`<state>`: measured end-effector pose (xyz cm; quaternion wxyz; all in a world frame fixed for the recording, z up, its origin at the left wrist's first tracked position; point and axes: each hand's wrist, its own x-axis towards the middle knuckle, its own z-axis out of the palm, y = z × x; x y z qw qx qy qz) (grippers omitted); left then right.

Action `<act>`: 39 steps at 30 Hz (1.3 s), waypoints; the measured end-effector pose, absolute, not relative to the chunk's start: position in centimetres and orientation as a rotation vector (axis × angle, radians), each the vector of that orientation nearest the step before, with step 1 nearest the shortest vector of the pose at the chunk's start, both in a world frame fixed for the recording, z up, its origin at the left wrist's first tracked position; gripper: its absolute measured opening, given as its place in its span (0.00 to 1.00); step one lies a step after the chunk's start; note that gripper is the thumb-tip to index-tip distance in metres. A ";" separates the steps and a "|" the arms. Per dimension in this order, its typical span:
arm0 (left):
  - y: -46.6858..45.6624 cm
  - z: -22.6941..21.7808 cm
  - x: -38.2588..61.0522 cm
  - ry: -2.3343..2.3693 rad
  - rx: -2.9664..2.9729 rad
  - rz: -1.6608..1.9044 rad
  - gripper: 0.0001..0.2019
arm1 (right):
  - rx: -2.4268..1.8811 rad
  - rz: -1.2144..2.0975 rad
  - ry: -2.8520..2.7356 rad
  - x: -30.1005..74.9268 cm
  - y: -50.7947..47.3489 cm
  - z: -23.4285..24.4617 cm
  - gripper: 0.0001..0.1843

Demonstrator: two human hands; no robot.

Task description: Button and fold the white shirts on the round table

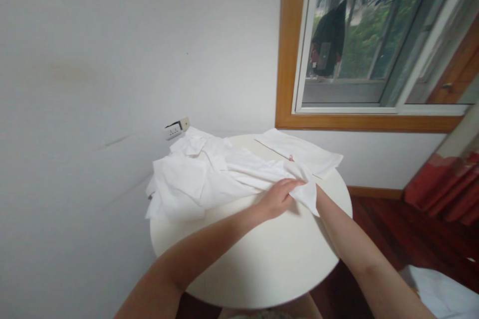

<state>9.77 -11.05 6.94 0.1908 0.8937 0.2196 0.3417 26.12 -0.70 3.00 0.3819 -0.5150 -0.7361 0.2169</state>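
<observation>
A long bunched white cloth (224,164), perhaps a garment, lies across the round white table (262,259). My left hand (282,197) is closed on the cloth's right end, its fingertips partly covered by the fabric. My right forearm (337,224) reaches in from the lower right, and its hand is hidden behind or inside the loose end of that cloth. Just beyond my hands lies a flat white fabric piece (314,152) with a thin brown line along its near side. A small reddish bit (291,158), possibly a zip pull, sits by that line.
The table stands against a white wall (149,50) with a socket strip (174,131) at its back left. A wood-framed window (290,60) is at the upper right. Red curtain (445,189) hangs at the right, and a white object (441,286) is at the lower right.
</observation>
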 end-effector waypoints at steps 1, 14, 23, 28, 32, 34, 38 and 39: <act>-11.8 6.2 9.7 0.591 2.546 0.872 0.26 | -1.262 0.684 -1.888 26.1 -0.9 3.2 0.20; -14.4 10.5 -1.0 1.165 3.006 0.885 0.21 | -1.156 0.732 -1.555 30.2 0.1 4.5 0.16; -8.4 11.5 -11.6 2.580 2.323 1.042 0.23 | -1.218 0.572 -1.576 30.8 0.1 4.6 0.27; -8.0 8.6 -10.9 2.249 2.635 1.051 0.15 | -1.280 0.468 -1.768 28.5 0.0 3.2 0.25; -9.2 6.4 -8.7 1.580 2.965 1.086 0.10 | -1.176 0.484 -1.997 26.6 -0.4 2.3 0.21; -9.9 5.7 -7.3 1.269 3.064 1.064 0.08 | -1.139 0.455 -2.127 25.6 -0.8 1.9 0.21; -10.5 5.4 -5.6 0.915 3.151 1.041 0.08 | -1.117 0.316 -2.349 23.9 -1.4 1.1 0.22; -10.5 5.5 -5.5 0.901 3.151 1.041 0.08 | -1.110 0.293 -2.377 23.6 -1.5 0.9 0.21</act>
